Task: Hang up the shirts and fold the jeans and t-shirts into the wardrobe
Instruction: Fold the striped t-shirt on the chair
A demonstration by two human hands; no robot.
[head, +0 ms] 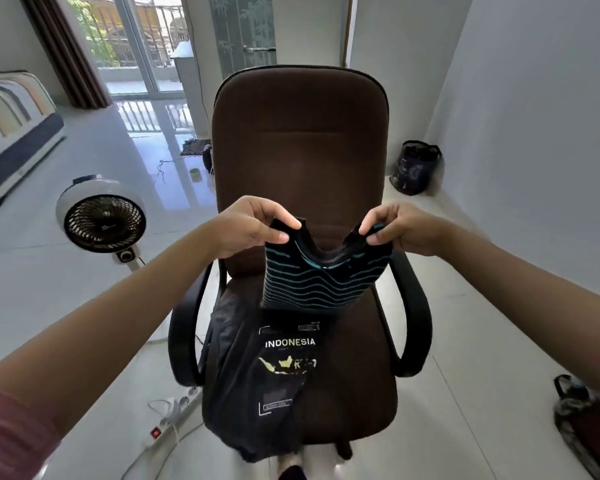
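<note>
The left hand (246, 225) and the right hand (400, 230) hold up a striped shirt (323, 278), black with teal lines, in front of a brown chair (302, 140). The left fingers (284, 221) are clamped on one top corner of the shirt, thumb under and fingertips over; the right fingers (371, 225) pinch the other top corner the same way. Between the two grips the top edge sags into a deep dip, and the rest of the cloth hangs straight down below the fingers.

Directly beneath the hanging shirt, a black t-shirt (274, 382) printed with "INDONESIA" and a map lies spread on the chair seat, its lower edge drooping over the front of the seat. Whether the striped hem touches it cannot be told.

Left of the left fingers and lower, a white fan (101, 220) stands on the tiled floor (84, 306). Below the left forearm a power strip (168, 420) with a red switch lies on the floor beside the chair. Farther left is a striped mattress (11, 133). Beyond the right fingers, against the wall, sits a dark bag (416, 171). Low at the right edge, under the right forearm, is another dark bag (582, 420). Behind the chair a glass door (136, 46) lets in daylight.
</note>
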